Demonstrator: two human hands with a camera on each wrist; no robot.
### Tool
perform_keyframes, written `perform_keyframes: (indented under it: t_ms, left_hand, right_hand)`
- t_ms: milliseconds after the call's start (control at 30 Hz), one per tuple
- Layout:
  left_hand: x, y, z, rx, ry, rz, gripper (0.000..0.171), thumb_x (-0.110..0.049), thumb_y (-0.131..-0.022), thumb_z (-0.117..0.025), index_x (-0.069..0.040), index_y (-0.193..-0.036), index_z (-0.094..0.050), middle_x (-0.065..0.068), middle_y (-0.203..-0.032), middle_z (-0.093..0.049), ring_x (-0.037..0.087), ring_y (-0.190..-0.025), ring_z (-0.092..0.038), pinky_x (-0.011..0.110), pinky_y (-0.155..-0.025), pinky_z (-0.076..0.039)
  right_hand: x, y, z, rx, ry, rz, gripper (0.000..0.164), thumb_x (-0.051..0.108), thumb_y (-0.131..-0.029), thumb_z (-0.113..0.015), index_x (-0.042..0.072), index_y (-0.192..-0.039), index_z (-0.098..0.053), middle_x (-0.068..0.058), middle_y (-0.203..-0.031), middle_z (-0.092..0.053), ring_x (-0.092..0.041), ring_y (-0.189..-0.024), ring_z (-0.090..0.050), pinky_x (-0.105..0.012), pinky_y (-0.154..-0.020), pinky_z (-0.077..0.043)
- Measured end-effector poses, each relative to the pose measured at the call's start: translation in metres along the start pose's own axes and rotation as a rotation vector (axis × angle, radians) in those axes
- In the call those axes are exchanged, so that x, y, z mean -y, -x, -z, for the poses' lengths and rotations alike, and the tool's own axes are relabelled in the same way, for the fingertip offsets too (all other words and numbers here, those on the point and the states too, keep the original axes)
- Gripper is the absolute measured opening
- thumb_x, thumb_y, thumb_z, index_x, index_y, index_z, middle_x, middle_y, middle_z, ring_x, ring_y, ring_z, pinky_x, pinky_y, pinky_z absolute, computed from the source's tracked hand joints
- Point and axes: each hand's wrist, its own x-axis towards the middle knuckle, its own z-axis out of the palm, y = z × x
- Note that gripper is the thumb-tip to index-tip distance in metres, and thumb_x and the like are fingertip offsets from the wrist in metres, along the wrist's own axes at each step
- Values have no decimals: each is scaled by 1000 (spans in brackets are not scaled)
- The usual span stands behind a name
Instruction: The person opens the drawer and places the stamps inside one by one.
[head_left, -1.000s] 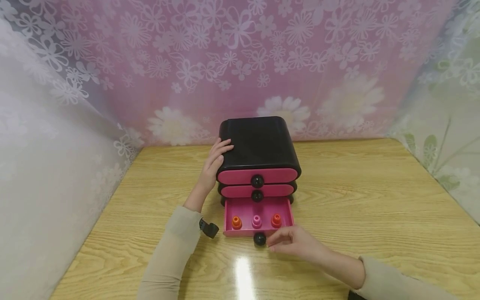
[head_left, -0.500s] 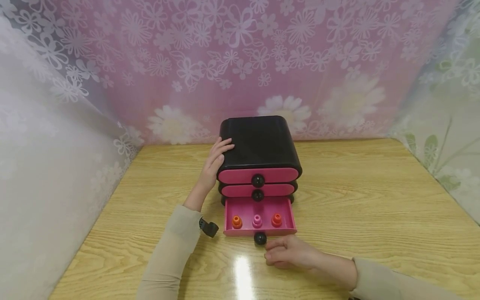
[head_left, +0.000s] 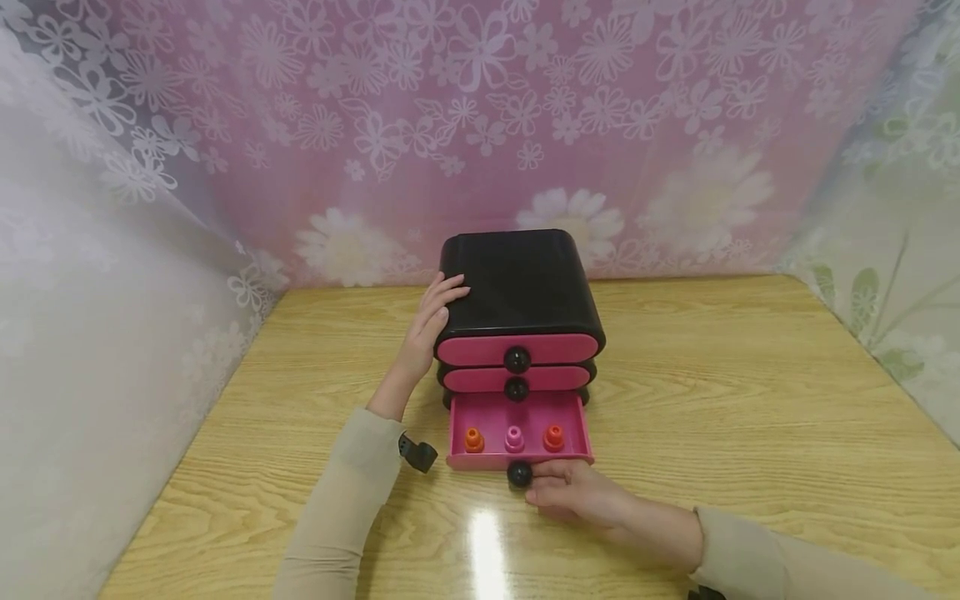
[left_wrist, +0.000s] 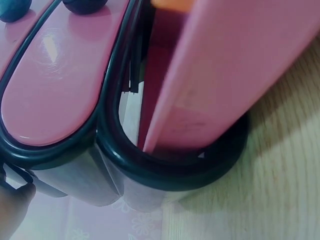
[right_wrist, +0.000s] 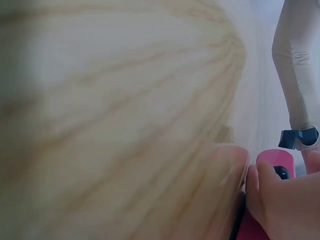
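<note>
A black cabinet (head_left: 517, 279) with pink drawers stands on the table. Its bottom drawer (head_left: 480, 408) is pulled out, while the two drawers above it are closed. Three small stepped cones sit upright in a row inside it: an orange cone (head_left: 473, 440), a pink cone (head_left: 513, 439) and a red cone (head_left: 553, 438). My left hand (head_left: 426, 333) rests against the cabinet's left side, fingertips laid over its top edge. My right hand (head_left: 588, 497) has its fingertips right at the right side of the bottom drawer's black knob (head_left: 519, 475), the thumb lower than the fingers.
The wood-grain table (head_left: 750, 400) extends on both sides of the cabinet. A pink flowered cloth (head_left: 420, 167) hangs behind, with pale cloths at left and right. A black strap (head_left: 417, 454) sits at the left sleeve's cuff.
My right hand dipped slightly below the drawer front, then came back up to the knob. The left hand, the drawer and the cones stay where they were.
</note>
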Motion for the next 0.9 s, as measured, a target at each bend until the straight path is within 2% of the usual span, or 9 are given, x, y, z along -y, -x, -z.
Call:
perform_keyframes:
  t_ms: [100, 267, 400, 500, 600, 733, 900]
  left_hand:
    - [1, 1, 0, 1, 0, 5, 37, 5, -86, -26, 19, -115, -43, 34, -130, -29, 44, -128, -4, 46, -104, -3]
    - [16, 2, 2, 0, 8, 3, 37, 2, -88, -27, 15, -118, -44, 28, -133, -31, 37, -130, -5, 44, -104, -3]
    - [33, 2, 4, -3, 6, -17, 40, -12, -91, -29, 10, -120, -47, 21, -135, -33, 30, -132, -6, 42, -105, -3]
    - [39, 3, 4, -7, 6, -16, 45, -21, -91, -30, 8, -120, -47, 19, -135, -33, 29, -132, -6, 42, -104, -3]
    - [34, 2, 4, -5, 3, -3, 42, -15, -91, -29, 9, -120, -47, 20, -135, -33, 29, -132, -6, 42, -104, -3]
    - [16, 1, 2, 1, 14, 4, 37, 1, -88, -27, 15, -118, -44, 27, -133, -31, 35, -131, -5, 44, -104, -3]
    - [0, 1, 0, 0, 13, 6, 37, 6, -86, -26, 20, -115, -42, 34, -131, -29, 43, -128, -4, 48, -103, -2]
  right_hand:
    - [2, -1, 0, -30, 30, 18, 54, 10, -80, -62, -21, -118, -40, -25, -112, -54, -24, -103, -54, -34, -83, -45]
    - [5, -3, -2, -82, 68, 4, 47, 12, -80, -62, -18, -114, -48, -19, -107, -59, -15, -92, -56, -31, -80, -46]
    - [6, -4, -2, -111, 89, 12, 43, 12, -81, -61, -17, -111, -51, -18, -105, -60, -12, -89, -56, -31, -80, -46]
    - [5, -7, -3, -159, 99, 4, 40, 12, -81, -62, -16, -109, -54, -17, -105, -60, -14, -90, -57, -32, -81, -46]
    - [4, -11, -3, -192, 76, 0, 39, 11, -81, -61, -16, -108, -54, -18, -105, -60, -19, -90, -59, -33, -81, -47]
    - [4, -15, 0, -195, 38, 14, 39, 9, -82, -60, -18, -108, -53, -19, -103, -60, -21, -89, -61, -34, -81, -46]
    - [5, -24, 6, -216, 61, 46, 35, 6, -82, -59, -20, -104, -53, -19, -98, -62, -20, -87, -61, -34, -79, -47]
